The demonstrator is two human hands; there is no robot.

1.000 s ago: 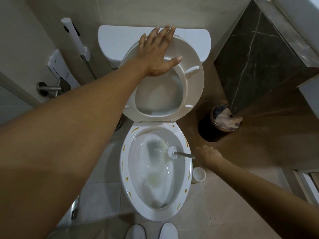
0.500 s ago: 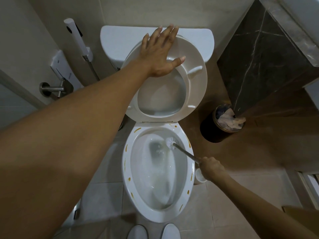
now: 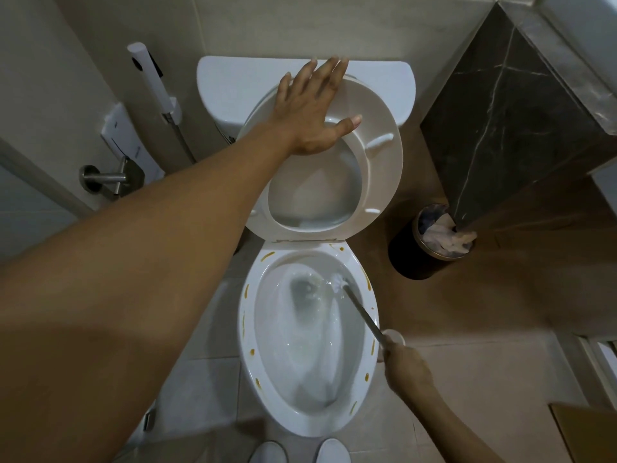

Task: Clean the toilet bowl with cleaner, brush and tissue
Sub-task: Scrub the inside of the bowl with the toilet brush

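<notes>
Tiled bathroom floor (image 3: 484, 379) surrounds the toilet bowl (image 3: 309, 412), and the step in hand is judged to be scrubbing. The right hand (image 3: 405, 367) grips the handle of the brush (image 3: 362, 312), whose head sits against the upper inner wall; the next stroke calls for sweeping under the stained rim. The left hand (image 3: 314, 115), arm extended and fingers spread flat, presses the raised seat (image 3: 384, 168) back against the tank (image 3: 233, 85).
</notes>
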